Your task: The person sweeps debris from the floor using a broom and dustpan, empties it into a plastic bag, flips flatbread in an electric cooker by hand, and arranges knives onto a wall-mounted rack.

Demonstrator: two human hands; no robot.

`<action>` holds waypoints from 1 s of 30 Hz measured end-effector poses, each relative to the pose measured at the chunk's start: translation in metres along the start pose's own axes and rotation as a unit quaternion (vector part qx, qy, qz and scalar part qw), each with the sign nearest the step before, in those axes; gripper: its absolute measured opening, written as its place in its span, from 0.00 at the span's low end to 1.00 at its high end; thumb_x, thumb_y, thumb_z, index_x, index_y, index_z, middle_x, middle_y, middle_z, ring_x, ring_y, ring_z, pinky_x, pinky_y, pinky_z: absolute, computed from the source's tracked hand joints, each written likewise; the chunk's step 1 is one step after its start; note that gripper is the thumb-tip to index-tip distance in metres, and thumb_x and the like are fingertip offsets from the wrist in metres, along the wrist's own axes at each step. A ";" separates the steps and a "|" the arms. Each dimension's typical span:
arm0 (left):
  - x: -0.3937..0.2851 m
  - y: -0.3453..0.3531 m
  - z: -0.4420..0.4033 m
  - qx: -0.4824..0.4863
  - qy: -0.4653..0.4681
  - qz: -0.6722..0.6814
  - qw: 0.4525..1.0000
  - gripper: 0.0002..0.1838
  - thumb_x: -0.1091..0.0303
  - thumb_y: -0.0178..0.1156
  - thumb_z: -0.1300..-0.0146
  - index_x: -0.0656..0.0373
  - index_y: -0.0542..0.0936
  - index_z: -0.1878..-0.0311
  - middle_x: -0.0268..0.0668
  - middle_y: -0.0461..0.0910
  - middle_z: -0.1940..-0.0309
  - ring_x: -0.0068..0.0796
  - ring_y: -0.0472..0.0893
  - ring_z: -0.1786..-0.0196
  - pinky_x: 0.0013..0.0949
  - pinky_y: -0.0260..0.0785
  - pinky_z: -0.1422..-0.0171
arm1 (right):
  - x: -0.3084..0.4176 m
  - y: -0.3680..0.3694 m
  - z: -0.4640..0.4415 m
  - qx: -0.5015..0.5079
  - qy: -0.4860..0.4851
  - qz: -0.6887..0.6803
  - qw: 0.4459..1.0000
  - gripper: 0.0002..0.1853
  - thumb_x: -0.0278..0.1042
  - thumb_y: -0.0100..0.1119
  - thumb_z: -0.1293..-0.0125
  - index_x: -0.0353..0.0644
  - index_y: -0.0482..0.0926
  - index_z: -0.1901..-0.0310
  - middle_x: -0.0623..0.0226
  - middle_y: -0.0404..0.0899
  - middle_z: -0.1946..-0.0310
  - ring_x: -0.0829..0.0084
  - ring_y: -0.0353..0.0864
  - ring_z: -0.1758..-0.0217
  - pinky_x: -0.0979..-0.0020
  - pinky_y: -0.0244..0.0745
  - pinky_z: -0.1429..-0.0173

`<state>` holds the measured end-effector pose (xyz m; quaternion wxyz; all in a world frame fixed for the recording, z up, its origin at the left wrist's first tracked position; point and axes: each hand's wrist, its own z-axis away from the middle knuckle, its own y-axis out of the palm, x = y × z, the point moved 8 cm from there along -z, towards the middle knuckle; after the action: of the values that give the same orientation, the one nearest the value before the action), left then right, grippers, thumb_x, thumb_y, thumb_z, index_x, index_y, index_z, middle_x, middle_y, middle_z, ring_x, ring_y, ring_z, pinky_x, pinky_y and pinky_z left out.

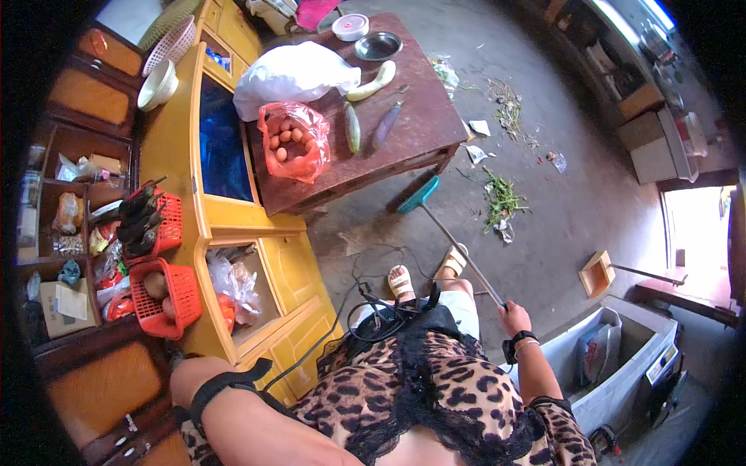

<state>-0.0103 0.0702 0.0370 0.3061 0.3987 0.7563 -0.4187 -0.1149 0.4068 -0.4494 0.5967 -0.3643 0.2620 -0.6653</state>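
My right hand is closed around the upper end of a long metal handle. It belongs to a broom whose teal head rests by the near edge of the dark red table, just beyond my sandalled feet. A black band circles the right wrist. My left arm is bent at the lower left, next to the yellow cabinet; its hand does not show. To the right of the broom head, green plant scraps lie on the grey floor, with more dry scraps farther off.
The table bears eggs in a red bag, a white sack, an eggplant and a metal bowl. A wooden dustpan stands right, near a doorway. Red baskets sit on the yellow cabinet. A black cable hangs before me.
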 end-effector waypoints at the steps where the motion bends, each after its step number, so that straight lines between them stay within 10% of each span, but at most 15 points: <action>1: -0.001 -0.004 0.004 -0.020 0.009 -0.024 0.999 0.39 0.38 0.58 0.47 0.55 0.69 0.38 0.46 0.66 0.37 0.37 0.65 0.35 0.37 0.57 0.32 | 0.004 -0.007 0.002 0.004 0.004 0.003 1.000 0.18 0.50 0.53 0.40 0.41 0.77 0.63 0.49 0.79 0.68 0.50 0.79 0.61 0.53 0.73 0.55; 3: -0.008 -0.012 0.024 -0.042 0.008 -0.045 0.998 0.37 0.39 0.58 0.48 0.56 0.71 0.40 0.46 0.68 0.40 0.38 0.66 0.36 0.39 0.59 0.34 | 0.018 0.000 0.003 0.017 0.001 0.004 1.000 0.16 0.47 0.54 0.41 0.41 0.78 0.63 0.50 0.80 0.69 0.49 0.78 0.61 0.53 0.72 0.55; 5: -0.017 0.009 0.058 0.156 0.023 0.226 0.961 0.23 0.60 0.45 0.29 0.73 0.72 0.46 0.53 0.72 0.45 0.51 0.72 0.41 0.44 0.66 0.38 | 0.025 0.002 -0.007 0.012 -0.042 0.051 0.998 0.15 0.46 0.52 0.39 0.42 0.77 0.63 0.50 0.80 0.69 0.49 0.78 0.61 0.53 0.73 0.56; 6: -0.015 -0.028 0.063 -0.029 0.052 0.210 0.976 0.17 0.70 0.39 0.30 0.71 0.76 0.55 0.57 0.74 0.52 0.51 0.75 0.47 0.44 0.68 0.41 | 0.034 0.000 -0.013 0.008 -0.045 0.049 0.998 0.15 0.46 0.52 0.39 0.42 0.77 0.63 0.50 0.80 0.69 0.49 0.78 0.61 0.53 0.73 0.56; 9: -0.002 -0.075 0.081 -0.230 -0.013 0.071 0.971 0.22 0.60 0.44 0.30 0.65 0.73 0.77 0.48 0.76 0.74 0.44 0.79 0.68 0.43 0.73 0.55 | 0.056 0.004 -0.028 0.032 -0.056 0.075 0.995 0.15 0.47 0.49 0.38 0.43 0.77 0.63 0.51 0.80 0.69 0.50 0.79 0.61 0.53 0.73 0.56; 11: 0.029 -0.063 0.138 -0.208 -0.061 0.155 0.964 0.21 0.59 0.45 0.30 0.65 0.74 0.74 0.44 0.76 0.75 0.41 0.78 0.74 0.39 0.74 0.60 | 0.059 0.016 -0.042 0.038 -0.068 0.123 0.989 0.15 0.46 0.49 0.38 0.43 0.76 0.65 0.53 0.80 0.69 0.52 0.81 0.63 0.54 0.76 0.59; 13: 0.041 -0.080 0.196 -0.718 -0.164 -0.056 0.674 0.20 0.59 0.44 0.29 0.65 0.76 0.69 0.42 0.78 0.73 0.37 0.79 0.70 0.36 0.73 0.59 | 0.051 0.004 -0.043 0.035 -0.047 0.129 0.990 0.14 0.45 0.49 0.38 0.43 0.77 0.65 0.54 0.81 0.68 0.53 0.81 0.62 0.55 0.76 0.59; 18: 0.105 -0.049 0.284 -0.839 -0.293 -0.049 0.455 0.16 0.60 0.47 0.30 0.62 0.76 0.65 0.37 0.79 0.71 0.27 0.79 0.66 0.30 0.72 0.56 | -0.040 -0.030 -0.056 0.020 -0.004 0.175 0.984 0.13 0.43 0.50 0.39 0.45 0.80 0.66 0.56 0.82 0.67 0.55 0.82 0.61 0.56 0.77 0.58; 30: 0.241 0.029 0.297 -0.778 -0.474 -0.011 0.413 0.15 0.58 0.49 0.31 0.60 0.76 0.63 0.33 0.79 0.69 0.19 0.78 0.67 0.23 0.70 0.61 | -0.153 -0.194 -0.043 -0.070 0.062 0.210 0.973 0.12 0.43 0.54 0.39 0.43 0.77 0.66 0.53 0.80 0.70 0.54 0.81 0.63 0.57 0.76 0.59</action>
<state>-0.0661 -0.0971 -0.3032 0.7903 -0.2800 0.4971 0.2234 -0.2626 0.5831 -0.3500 0.6785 -0.3000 0.4149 -0.5268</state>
